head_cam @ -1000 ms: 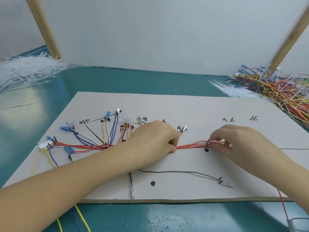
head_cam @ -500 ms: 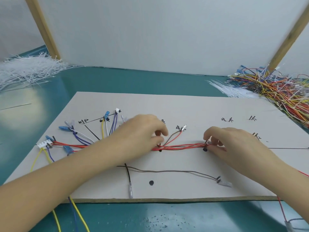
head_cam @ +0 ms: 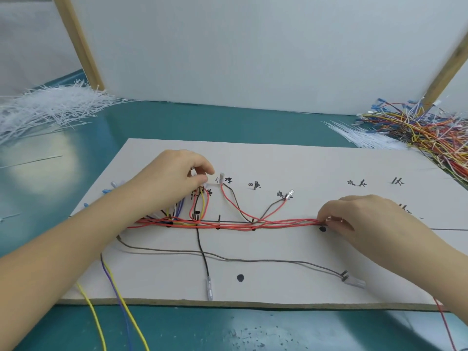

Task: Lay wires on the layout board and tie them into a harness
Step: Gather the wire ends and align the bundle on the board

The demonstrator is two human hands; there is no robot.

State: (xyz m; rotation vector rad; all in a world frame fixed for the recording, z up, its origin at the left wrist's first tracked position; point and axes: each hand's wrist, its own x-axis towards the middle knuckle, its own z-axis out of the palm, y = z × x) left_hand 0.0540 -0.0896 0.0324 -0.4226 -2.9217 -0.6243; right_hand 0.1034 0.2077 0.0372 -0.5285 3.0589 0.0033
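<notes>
Across the middle of the layout board [head_cam: 291,160] a bundle of red wires [head_cam: 253,223] runs left to right, lying flat along a black drawn line. At its right end the right hand [head_cam: 367,219] rests on the board with fingers curled, pinching the bundle just above a black dot [head_cam: 322,228]. Farther left, the left hand [head_cam: 174,178] reaches over the fanned-out wire ends, its thumb and forefinger pinching a small white terminal [head_cam: 205,184] at the top of a red and yellow loop [head_cam: 200,206]. Just right of it a white connector [head_cam: 222,178] lies on the board, with red and brown wires dropping to the bundle. A brown wire [head_cam: 253,260] sweeps along the near part of the board to a grey plug [head_cam: 353,281], crossed by a black wire [head_cam: 202,249]. Yellow and purple wires [head_cam: 114,287] hang off the near left edge. On the green table [head_cam: 228,122], a heap of white cable ties [head_cam: 48,107] lies far left, and a pile of coloured wires [head_cam: 430,130] far right.
</notes>
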